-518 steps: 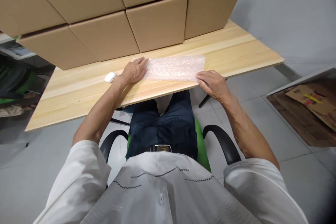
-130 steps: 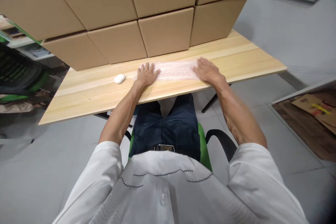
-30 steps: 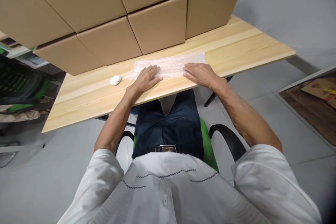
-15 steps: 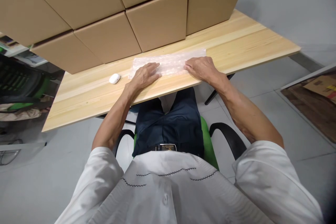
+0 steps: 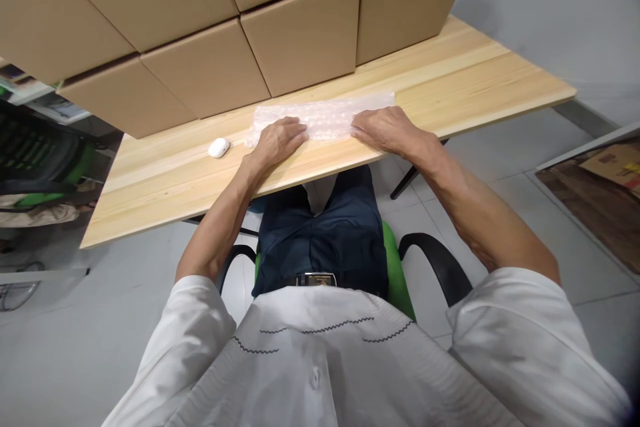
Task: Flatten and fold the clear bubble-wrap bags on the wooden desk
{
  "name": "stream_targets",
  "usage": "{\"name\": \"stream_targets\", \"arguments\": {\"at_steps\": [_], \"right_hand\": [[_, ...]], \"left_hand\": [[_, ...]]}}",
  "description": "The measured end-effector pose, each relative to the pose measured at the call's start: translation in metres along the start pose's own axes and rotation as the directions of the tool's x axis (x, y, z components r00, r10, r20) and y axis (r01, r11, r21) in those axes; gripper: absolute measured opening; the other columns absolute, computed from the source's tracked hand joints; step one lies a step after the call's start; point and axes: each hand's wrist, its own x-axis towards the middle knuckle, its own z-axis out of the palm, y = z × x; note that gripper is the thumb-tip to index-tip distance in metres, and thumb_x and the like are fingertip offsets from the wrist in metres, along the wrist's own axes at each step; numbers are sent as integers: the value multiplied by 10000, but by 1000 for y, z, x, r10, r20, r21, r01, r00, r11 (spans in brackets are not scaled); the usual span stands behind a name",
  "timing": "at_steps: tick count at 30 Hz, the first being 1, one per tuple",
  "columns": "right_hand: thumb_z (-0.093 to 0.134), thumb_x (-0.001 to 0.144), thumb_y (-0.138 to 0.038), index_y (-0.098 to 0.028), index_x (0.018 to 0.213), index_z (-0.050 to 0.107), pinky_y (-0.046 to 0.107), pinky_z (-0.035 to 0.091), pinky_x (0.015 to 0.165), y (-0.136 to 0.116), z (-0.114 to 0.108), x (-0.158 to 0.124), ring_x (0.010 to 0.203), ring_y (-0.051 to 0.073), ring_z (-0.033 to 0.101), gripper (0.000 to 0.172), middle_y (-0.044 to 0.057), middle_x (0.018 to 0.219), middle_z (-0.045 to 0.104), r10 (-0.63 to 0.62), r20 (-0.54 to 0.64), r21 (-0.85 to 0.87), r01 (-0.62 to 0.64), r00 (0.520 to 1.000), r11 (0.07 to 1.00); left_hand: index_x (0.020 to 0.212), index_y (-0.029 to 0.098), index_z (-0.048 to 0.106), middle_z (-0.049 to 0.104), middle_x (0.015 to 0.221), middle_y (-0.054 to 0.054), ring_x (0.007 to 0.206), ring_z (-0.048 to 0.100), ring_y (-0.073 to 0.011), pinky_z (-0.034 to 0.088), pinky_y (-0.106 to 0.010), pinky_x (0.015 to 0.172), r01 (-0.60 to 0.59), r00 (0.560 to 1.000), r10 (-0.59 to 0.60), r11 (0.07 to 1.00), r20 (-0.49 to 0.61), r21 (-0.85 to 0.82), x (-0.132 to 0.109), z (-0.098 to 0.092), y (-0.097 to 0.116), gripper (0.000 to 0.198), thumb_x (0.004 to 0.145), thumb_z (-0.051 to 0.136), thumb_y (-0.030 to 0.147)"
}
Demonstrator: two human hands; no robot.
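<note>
Bench (image 5: 500, 83), pale wood | Bubble-wrap sheet (image 5: 327, 119), on bench, long axis left–right, far of both hands | Right hand (image 5: 383, 128), touching near-right edge, fingers curled, grip undeterminable | Left hand (image 5: 277, 140), touching near-left edge, fingers bent, grip undeterminable | Earbud case (image 5: 219, 147), white, left of sheet

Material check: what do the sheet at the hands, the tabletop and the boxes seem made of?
Sheet: probably bubble-wrap plastic, translucent pinkish with a slight shine and bumpy-looking texture.
Tabletop: wood or a wood-look board, pale and smooth, with streaky grain.
Boxes: likely cardboard, matte, plain brown with flat faces.
</note>
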Motion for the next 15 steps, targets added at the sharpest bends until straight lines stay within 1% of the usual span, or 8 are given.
{"name": "stream_targets", "arguments": {"at_steps": [3, 6, 8, 12, 15], "right_hand": [[451, 1254, -401, -204, 1446, 853, 522, 536, 1070, -2, 1, 2, 1300, 437, 809, 486, 230, 1529, 879, 23, -17, -4, -23, 1000, 1000], [443, 1249, -394, -221, 1419, 867, 515, 533, 1063, -1, 1, 4, 1299, 432, 799, 489, 216, 1503, 893, 19, -28, 1, -19, 999, 1000], [437, 1243, -387, -225, 1397, 882, 517, 533, 1056, 1, 1, 6, 1287, 435, 798, 498, 211, 1476, 901, 33, -23, 2, -33, 999, 999], [446, 1232, -379, -231, 1378, 901, 521, 532, 1046, 6, 0, 10, 1241, 441, 801, 501, 198, 1362, 925, 89, -35, 9, -88, 995, 996], [465, 1244, -422, -242, 1366, 915, 516, 522, 1044, 9, -1, 12, 1218, 432, 803, 500, 183, 1304, 929, 118, -41, 31, -117, 992, 993]], "left_hand": [[1478, 259, 950, 888, 1646, -128, 1654, 768, -388, 614, -564, 1411, -5, 1000, 5, 1000, -12, -5, 2, 1, 2, 470, 1205, 619, 453], [1370, 250, 964, 926, 1538, -148, 1607, 792, -397, 635, -584, 1370, -11, 1000, 11, 1000, -26, 0, 5, 2, 2, 452, 1211, 589, 446], [1322, 246, 959, 930, 1512, -156, 1591, 799, -397, 637, -583, 1360, -13, 999, 13, 1000, -29, 12, 6, 2, 2, 447, 1214, 575, 449], [1342, 219, 936, 907, 1547, -184, 1555, 812, -409, 640, -576, 1336, -25, 1000, 26, 999, -12, 44, 5, 0, 2, 466, 1217, 562, 467], [1426, 216, 914, 888, 1581, -190, 1507, 823, -411, 639, -577, 1320, -8, 1000, 9, 999, -7, 38, 3, -5, 4, 487, 1216, 576, 496]]}}
